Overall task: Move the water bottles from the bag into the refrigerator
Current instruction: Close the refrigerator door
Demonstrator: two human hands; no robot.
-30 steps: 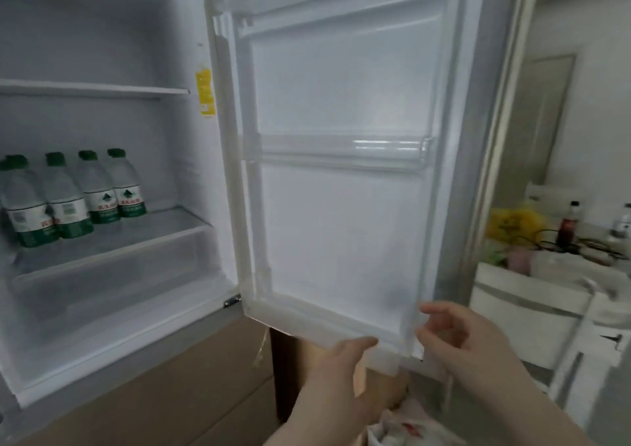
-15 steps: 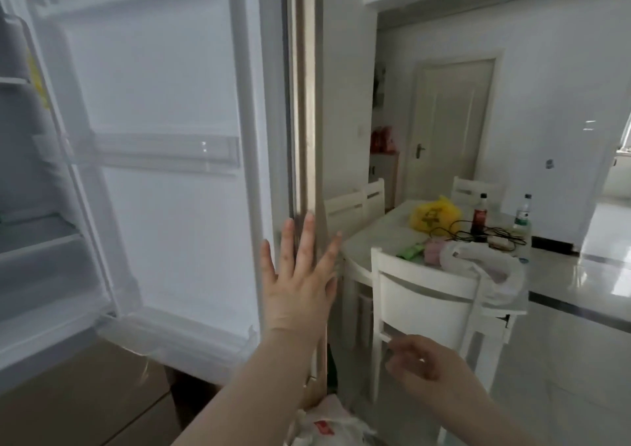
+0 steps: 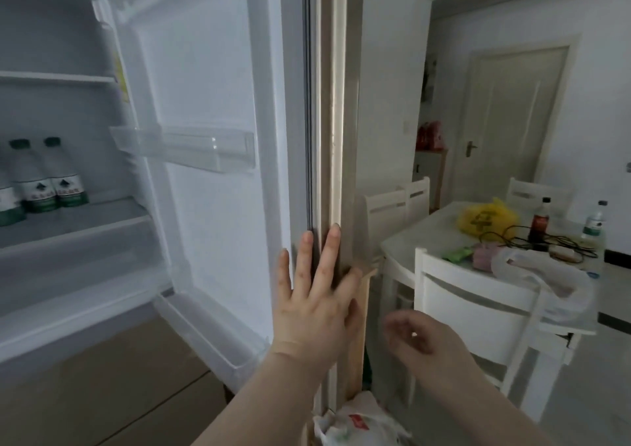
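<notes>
The refrigerator stands open, its door (image 3: 218,80) swung out in front of me. Green-capped water bottles (image 3: 51,179) stand in a row on a shelf (image 3: 88,223) at the far left. My left hand (image 3: 317,288) lies flat with fingers spread against the door's outer edge, holding nothing. My right hand (image 3: 423,339) hovers to the right of the door, blurred, fingers loosely curled and empty. A white plastic bag (image 3: 355,428) with a red mark lies on the floor below my hands.
An empty clear door bin (image 3: 191,152) juts from the door. To the right stand white chairs (image 3: 478,312) and a table (image 3: 406,240) bearing a yellow bag (image 3: 485,218), a dark bottle (image 3: 539,222), a water bottle (image 3: 594,222) and cables. A closed door (image 3: 512,121) is behind.
The view has swung back left, so the shelf with bottles shows again. My left hand stays pressed on the door edge. My right hand has risen a little beside the door.
</notes>
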